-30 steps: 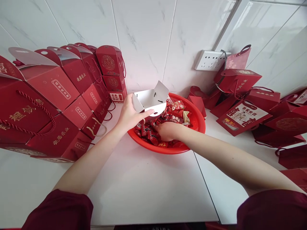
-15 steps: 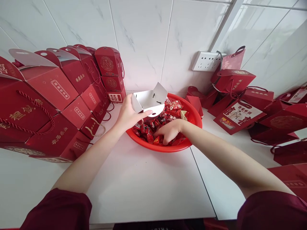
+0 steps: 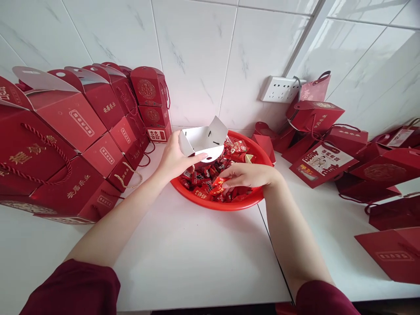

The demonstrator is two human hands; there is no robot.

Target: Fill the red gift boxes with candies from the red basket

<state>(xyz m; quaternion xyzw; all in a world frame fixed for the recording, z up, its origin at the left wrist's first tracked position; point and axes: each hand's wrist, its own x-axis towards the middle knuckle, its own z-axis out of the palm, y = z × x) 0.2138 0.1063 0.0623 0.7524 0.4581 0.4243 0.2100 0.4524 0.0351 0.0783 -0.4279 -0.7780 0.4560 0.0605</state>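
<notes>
My left hand point(image 3: 175, 158) grips an open gift box point(image 3: 201, 139) with a white inside, tilted over the far left part of the basket. Its flaps stand open and show slots and a hole. My right hand point(image 3: 246, 176) pinches a bright red wrapped candy point(image 3: 218, 186) between thumb and fingers, just over the pile. Below both hands sits a red plastic basket point(image 3: 215, 204) holding many red-wrapped candies point(image 3: 203, 192). The box's outer side is mostly hidden by my left hand.
Stacked red gift boxes with rope handles point(image 3: 88, 153) fill the left side, by the tiled wall point(image 3: 193, 57). More red boxes point(image 3: 323, 162) stand at the right. A white power strip point(image 3: 282, 89) is on the wall. A seam point(image 3: 272, 240) crosses the white table point(image 3: 197, 258).
My right hand has risen out of the candy pile and now holds a red wrapped candy. My left hand keeps the box in nearly the same place.
</notes>
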